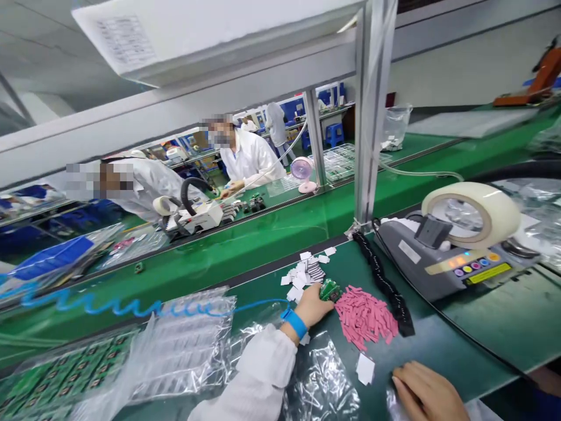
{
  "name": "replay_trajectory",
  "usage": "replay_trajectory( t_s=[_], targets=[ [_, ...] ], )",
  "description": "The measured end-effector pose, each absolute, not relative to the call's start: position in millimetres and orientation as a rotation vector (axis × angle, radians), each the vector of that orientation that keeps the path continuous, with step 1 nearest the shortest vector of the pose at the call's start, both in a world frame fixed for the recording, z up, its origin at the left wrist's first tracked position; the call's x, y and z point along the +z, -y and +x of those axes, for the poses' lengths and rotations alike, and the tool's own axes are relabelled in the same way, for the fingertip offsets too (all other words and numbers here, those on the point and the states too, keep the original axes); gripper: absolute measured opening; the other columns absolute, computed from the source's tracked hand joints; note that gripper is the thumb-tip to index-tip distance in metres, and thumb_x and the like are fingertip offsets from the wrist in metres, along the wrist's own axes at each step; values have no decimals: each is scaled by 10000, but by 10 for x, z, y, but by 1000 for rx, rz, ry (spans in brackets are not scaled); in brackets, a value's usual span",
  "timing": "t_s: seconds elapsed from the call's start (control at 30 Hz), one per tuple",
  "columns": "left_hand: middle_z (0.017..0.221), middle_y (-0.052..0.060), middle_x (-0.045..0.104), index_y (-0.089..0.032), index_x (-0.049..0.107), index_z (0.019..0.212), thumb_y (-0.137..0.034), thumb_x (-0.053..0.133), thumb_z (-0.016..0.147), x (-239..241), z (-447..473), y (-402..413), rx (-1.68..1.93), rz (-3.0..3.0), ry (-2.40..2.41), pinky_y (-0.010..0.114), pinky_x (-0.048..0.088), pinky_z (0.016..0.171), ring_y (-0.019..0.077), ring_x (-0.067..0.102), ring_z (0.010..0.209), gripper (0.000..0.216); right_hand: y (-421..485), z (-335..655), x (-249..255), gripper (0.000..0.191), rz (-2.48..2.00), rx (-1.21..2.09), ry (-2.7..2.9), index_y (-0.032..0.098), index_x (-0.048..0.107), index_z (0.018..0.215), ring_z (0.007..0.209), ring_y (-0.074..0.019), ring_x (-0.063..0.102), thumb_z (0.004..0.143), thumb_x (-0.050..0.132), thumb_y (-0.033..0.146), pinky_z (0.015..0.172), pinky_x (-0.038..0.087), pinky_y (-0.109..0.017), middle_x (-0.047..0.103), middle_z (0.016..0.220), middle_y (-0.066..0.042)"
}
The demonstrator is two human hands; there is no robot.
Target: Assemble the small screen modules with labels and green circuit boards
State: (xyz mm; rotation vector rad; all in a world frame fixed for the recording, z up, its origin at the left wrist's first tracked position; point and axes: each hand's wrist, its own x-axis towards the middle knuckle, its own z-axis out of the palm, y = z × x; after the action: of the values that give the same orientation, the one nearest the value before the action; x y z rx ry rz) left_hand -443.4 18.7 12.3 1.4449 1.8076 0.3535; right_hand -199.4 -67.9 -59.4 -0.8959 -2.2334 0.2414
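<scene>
My left hand (312, 306), in a white sleeve with a blue wrist strap (294, 322), is closed on a small green circuit board (329, 289). Beside it lies a heap of small pink strips (366, 316). Several small white paper pieces (302, 272) are scattered just beyond the hand. My right hand (427, 392) rests low at the near edge of the green bench, fingers curled; I cannot make out anything in it. A single white label (365, 369) lies between the two hands.
A grey tape dispenser machine (451, 260) with a large tape roll (475, 213) stands at the right. Clear plastic trays with green boards (61, 380) lie at the left. A blue coiled cord (109, 305) runs along the bench. Two people in white coats work across the green conveyor (272, 234).
</scene>
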Motion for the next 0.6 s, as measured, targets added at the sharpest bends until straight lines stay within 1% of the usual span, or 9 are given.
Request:
replay_trajectory(
  t_s=[0.13, 0.27, 0.47, 0.6],
  targets=[
    [1002, 52, 624, -143, 561, 1058, -317, 541, 841, 180, -4519, -192, 384, 1457, -1752, 374, 523, 750, 171, 610, 863, 279, 696, -2016, -602, 198, -923, 280, 2236, 189, 547, 773, 532, -124, 531, 897, 400, 139, 526, 417, -233, 558, 604, 5],
    [962, 45, 631, -139, 569, 1031, -320, 542, 840, 217, -4591, -190, 364, 1487, -1771, 362, 525, 730, 161, 613, 829, 265, 696, -2033, -582, 201, -916, 301, 2218, 187, 537, 775, 529, -122, 514, 892, 388, 121, 521, 391, -234, 542, 593, 7],
    [1020, 57, 620, -148, 573, 1034, -321, 544, 837, 157, -4600, -207, 338, 1615, -1877, 410, 498, 808, 185, 596, 915, 264, 694, -2027, -575, 183, -912, 316, 2230, 185, 541, 788, 531, -119, 506, 881, 402, 109, 515, 379, -234, 542, 604, 6],
    [1073, 69, 605, -151, 569, 1049, -323, 548, 833, 99, -4526, -204, 363, 1702, -1906, 436, 479, 845, 200, 581, 967, 277, 695, -2038, -553, 205, -908, 307, 2226, 185, 545, 770, 526, -119, 508, 887, 390, 118, 503, 378, -233, 540, 594, 5]
  ],
)
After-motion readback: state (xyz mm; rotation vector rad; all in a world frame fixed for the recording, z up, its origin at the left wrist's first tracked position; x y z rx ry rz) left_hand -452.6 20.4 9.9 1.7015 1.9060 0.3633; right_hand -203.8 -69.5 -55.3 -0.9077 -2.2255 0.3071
